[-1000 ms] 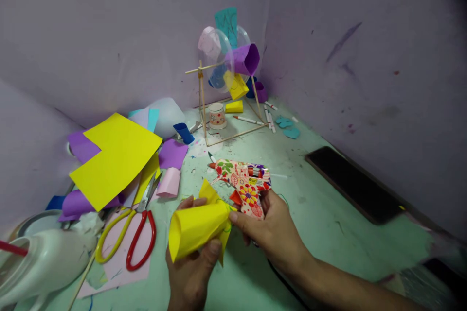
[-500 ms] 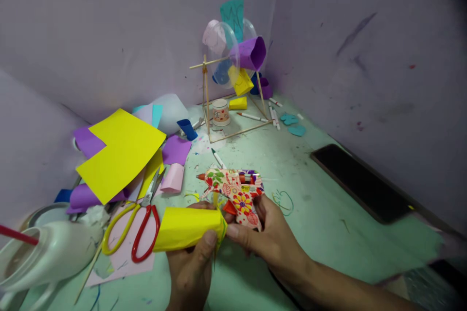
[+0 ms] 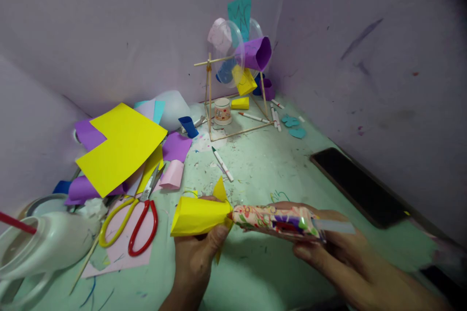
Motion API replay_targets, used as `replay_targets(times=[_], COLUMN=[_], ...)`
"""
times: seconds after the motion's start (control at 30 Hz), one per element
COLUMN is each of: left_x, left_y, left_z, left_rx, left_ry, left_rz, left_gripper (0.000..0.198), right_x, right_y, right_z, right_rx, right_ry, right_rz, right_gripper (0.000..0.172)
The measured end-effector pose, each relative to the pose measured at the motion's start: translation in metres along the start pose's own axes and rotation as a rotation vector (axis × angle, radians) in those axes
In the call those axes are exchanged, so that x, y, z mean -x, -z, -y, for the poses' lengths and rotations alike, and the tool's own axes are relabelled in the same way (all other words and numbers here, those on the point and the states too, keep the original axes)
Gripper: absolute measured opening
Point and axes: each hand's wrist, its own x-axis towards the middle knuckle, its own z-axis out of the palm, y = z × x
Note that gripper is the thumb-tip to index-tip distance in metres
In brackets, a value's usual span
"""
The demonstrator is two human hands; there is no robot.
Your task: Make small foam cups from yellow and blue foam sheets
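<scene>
My left hand (image 3: pixel 199 252) grips a rolled yellow paper cone (image 3: pixel 199 215), wide end to the left, narrow end to the right. My right hand (image 3: pixel 337 248) is closed round a floral-patterned glue gun (image 3: pixel 275 219), held level. Its nozzle touches the narrow end of the cone. A clear glue stick (image 3: pixel 335 226) juts from the back of the gun. Both hands hover just above the pale green table (image 3: pixel 262 165).
Red-and-yellow scissors (image 3: pixel 129 223) lie left of the cone on pink paper. Yellow and purple sheets (image 3: pixel 120 148) pile at the left. A white jug (image 3: pixel 44 248) stands front left. A stick-frame wheel (image 3: pixel 237 68) with paper cups stands at the back. A marker (image 3: pixel 222 164) and a dark phone (image 3: pixel 359 187) lie nearby.
My right hand has turned the glue gun level and swung back to the right, bringing its nozzle against the cone's narrow end. The cone has tipped slightly. The marker once behind the gun now shows.
</scene>
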Motion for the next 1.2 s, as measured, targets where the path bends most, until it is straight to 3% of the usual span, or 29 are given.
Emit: replay_targets(times=[0.4, 0.6, 0.8, 0.97, 1.2], left_x=[0.005, 0.002, 0.006, 0.006, 0.005], left_y=[-0.008, -0.002, -0.010, -0.011, -0.007], left_z=[-0.006, -0.004, -0.007, -0.005, -0.003], left_rx=[-0.111, -0.190, -0.120, -0.123, -0.161], left_ry=[-0.011, -0.022, -0.016, -0.012, -0.011], left_rz=[-0.094, 0.024, -0.068, -0.077, -0.079], left_gripper=[0.033, 0.034, 0.038, 0.039, 0.037], right_x=[0.001, -0.004, -0.003, -0.003, -0.011], right_y=[0.009, 0.008, 0.007, 0.009, 0.012], right_z=[0.004, 0.013, 0.016, 0.020, 0.026], right_rx=[0.168, 0.180, 0.228, 0.237, 0.165], right_ry=[0.154, 0.148, 0.128, 0.114, 0.105], right_rz=[-0.033, -0.033, -0.031, -0.066, 0.062], right_gripper=[0.045, 0.043, 0.040, 0.036, 0.035])
